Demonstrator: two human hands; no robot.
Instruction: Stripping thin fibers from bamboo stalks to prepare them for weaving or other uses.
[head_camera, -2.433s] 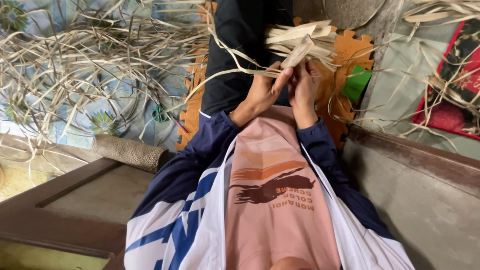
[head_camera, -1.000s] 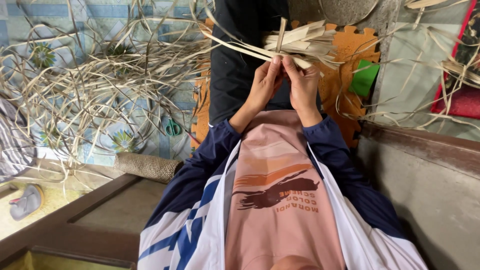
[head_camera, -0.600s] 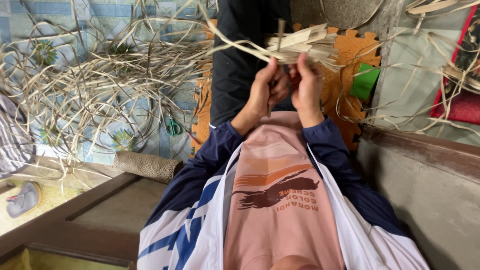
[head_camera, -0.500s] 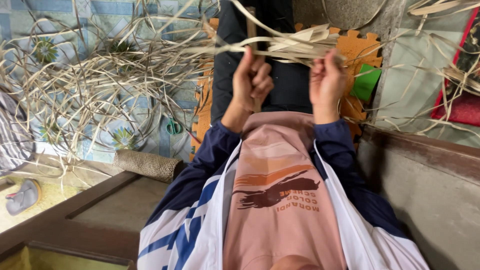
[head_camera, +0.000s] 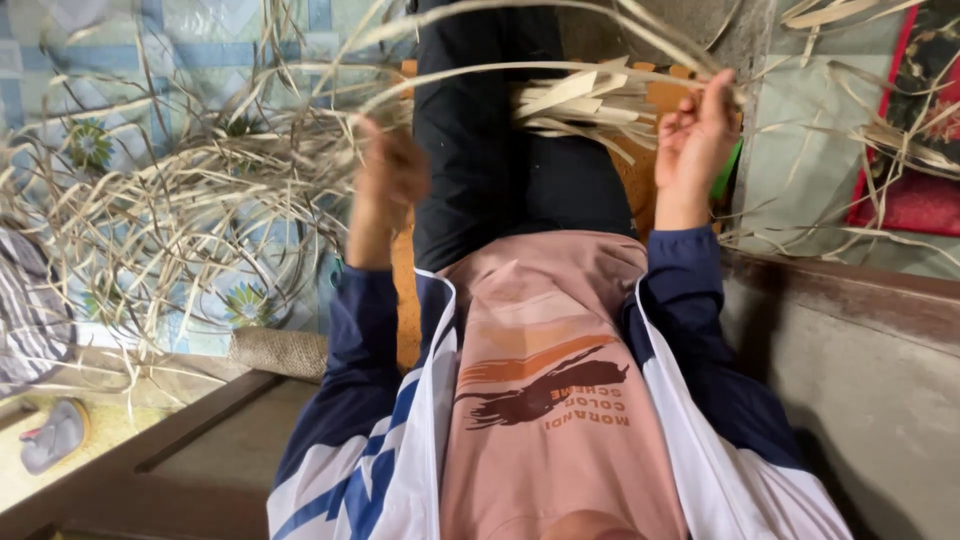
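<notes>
Straw-pale woven strips (head_camera: 590, 95): one bundle; our right hand (head_camera: 695, 135) pinched its strand, our left hand (head_camera: 390, 175) blurred, grip unclear; hands well apart.

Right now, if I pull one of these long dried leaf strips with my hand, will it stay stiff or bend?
The strip would probably bend: it arcs between the left hand and right hand. It looks thin and flat, so likely light. The loose pile lies tangled, so strips may snag.

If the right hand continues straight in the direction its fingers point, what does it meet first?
Probably the long dried leaf strips arching just above the right hand, which already grips one; depth is uncertain.
</notes>
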